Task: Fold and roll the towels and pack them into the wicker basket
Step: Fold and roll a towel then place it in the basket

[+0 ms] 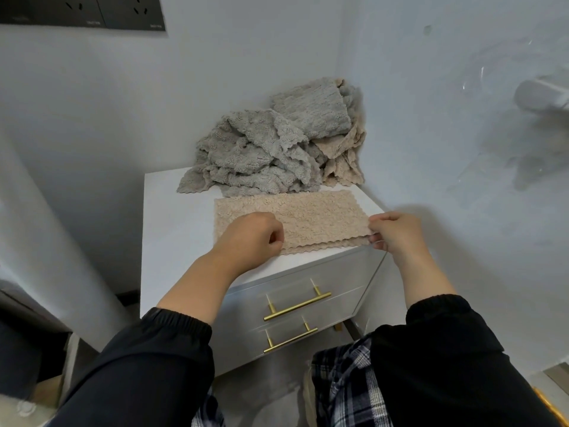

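Note:
A beige towel [308,218] lies folded in half on the white cabinet top [172,223], its scalloped edges along the front. My left hand [249,238] rests curled on the towel's near left corner and seems to pinch it. My right hand [394,231] pinches the near right corner, where two layers meet. Behind the towel a heap of crumpled grey towels [255,155] fills the back of the top, with a folded grey towel [311,109] and a beige one [345,152] at its right. No wicker basket is in view.
The cabinet stands in a wall corner and has two drawers with gold bar handles [297,306]. A white column [46,241] rises at the left. Dark wall sockets [83,10] sit at the top left. A pale fixture [542,97] sticks out from the right wall.

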`<action>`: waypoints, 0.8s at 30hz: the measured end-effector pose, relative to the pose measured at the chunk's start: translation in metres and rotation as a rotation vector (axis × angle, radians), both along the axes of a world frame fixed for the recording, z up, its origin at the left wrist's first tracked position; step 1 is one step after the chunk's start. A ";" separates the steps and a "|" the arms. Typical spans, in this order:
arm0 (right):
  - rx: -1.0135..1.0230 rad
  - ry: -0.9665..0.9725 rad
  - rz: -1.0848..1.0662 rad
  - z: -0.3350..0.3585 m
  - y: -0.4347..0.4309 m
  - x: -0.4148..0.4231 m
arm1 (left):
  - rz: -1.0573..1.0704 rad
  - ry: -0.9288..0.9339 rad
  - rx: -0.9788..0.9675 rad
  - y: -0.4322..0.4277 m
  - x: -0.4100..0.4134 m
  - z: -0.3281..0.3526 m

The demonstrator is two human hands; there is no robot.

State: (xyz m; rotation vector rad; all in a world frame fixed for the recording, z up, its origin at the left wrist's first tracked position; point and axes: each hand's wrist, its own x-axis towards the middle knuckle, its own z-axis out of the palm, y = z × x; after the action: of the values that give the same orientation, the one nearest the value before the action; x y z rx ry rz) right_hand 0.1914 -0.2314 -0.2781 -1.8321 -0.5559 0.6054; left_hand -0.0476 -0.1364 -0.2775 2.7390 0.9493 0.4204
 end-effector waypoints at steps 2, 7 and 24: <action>0.036 0.025 -0.010 0.002 0.000 0.002 | -0.003 0.002 -0.006 0.000 0.001 0.000; -0.026 0.044 0.019 0.002 0.000 0.002 | -0.012 0.020 -0.028 0.000 0.003 -0.002; -0.093 -0.135 0.018 -0.001 0.000 -0.001 | -0.037 0.004 -0.025 -0.004 -0.002 0.001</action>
State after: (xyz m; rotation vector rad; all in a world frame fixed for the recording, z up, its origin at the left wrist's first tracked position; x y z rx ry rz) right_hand 0.1907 -0.2312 -0.2786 -1.9682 -0.6433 0.5302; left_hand -0.0496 -0.1401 -0.2761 2.7311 0.8965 0.3941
